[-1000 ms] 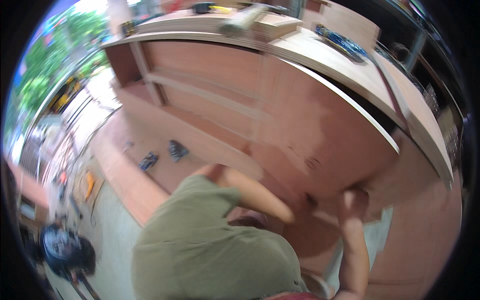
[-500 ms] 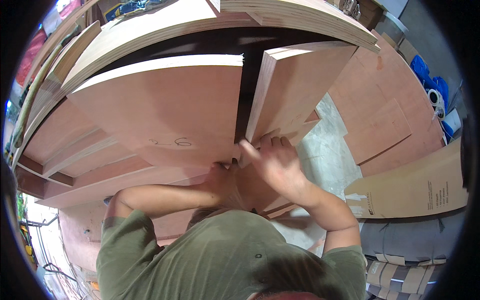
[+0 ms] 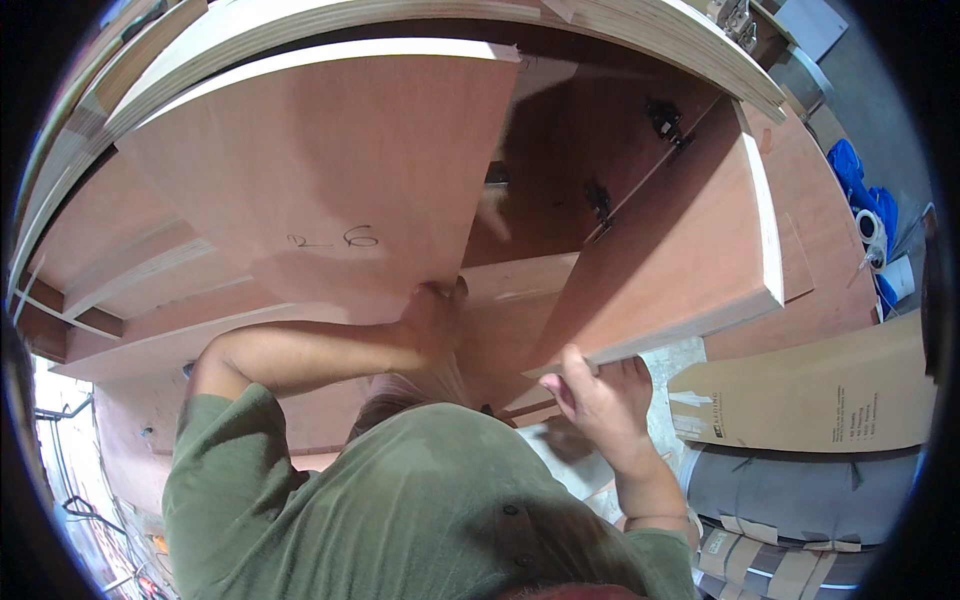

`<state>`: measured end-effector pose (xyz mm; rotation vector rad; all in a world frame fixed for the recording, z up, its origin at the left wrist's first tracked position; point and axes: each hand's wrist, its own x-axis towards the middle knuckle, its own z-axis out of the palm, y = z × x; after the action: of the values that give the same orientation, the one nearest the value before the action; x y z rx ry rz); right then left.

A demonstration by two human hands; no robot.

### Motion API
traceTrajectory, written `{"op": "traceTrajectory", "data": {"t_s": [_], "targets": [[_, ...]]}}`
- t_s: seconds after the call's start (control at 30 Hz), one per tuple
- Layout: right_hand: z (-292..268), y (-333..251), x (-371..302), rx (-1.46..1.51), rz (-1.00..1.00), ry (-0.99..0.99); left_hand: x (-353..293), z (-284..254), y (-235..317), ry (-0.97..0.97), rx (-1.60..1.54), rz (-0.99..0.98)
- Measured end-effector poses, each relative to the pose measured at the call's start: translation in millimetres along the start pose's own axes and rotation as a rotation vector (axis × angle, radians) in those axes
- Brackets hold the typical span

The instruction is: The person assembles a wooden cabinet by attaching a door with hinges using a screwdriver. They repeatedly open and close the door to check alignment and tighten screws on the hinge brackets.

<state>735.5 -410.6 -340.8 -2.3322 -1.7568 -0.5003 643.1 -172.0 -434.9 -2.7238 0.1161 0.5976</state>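
Two reddish plywood doors hang on a wooden cabinet. The left door point(image 3: 330, 160) is nearly closed and has pencil marks low on its face; the right door point(image 3: 690, 240) is swung wide toward the right. My left hand point(image 3: 430, 318) is curled at the lower right corner of the left door, some fingers out of sight. With thumb and fingers, my right hand point(image 3: 605, 400) grips the lower edge of the right door. Inside the opening, an upper hinge point(image 3: 664, 118) and a lower hinge point(image 3: 598, 202) join that door to the side panel.
A pale plywood top point(image 3: 400, 22) edges the cabinet. Left are open wooden compartments point(image 3: 95, 320). On the right stand a brown cardboard sheet point(image 3: 800, 390), wrapped grey rolls point(image 3: 800, 495) and blue plastic point(image 3: 850, 175). Plywood panels lean behind the open door.
The right door has swung further open toward the right, showing the hinges and interior. My right hand has moved right and down with it. My left hand stays by the left door's corner.
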Motion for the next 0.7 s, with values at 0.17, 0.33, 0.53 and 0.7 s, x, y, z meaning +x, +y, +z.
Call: {"op": "traceTrajectory", "data": {"t_s": [0.17, 0.33, 0.53, 0.7], "targets": [[55.9, 23.1, -73.2, -0.062, 0.130, 0.335, 13.9, 8.3, -8.0, 0.052, -0.092, -0.048], [77.9, 56.6, -100.6, -0.054, 0.273, 0.536, 13.8, -9.3, -17.3, -0.026, -0.155, -0.084], [107.1, 69.1, -104.9, 0.401, 0.524, 0.833, 20.6, -2.4, -24.0, 0.124, -0.189, -0.187], [119.4, 74.1, -110.1, 0.653, 0.827, 0.886, 17.9, 2.6, -33.2, 0.363, -0.334, -0.173]]}}
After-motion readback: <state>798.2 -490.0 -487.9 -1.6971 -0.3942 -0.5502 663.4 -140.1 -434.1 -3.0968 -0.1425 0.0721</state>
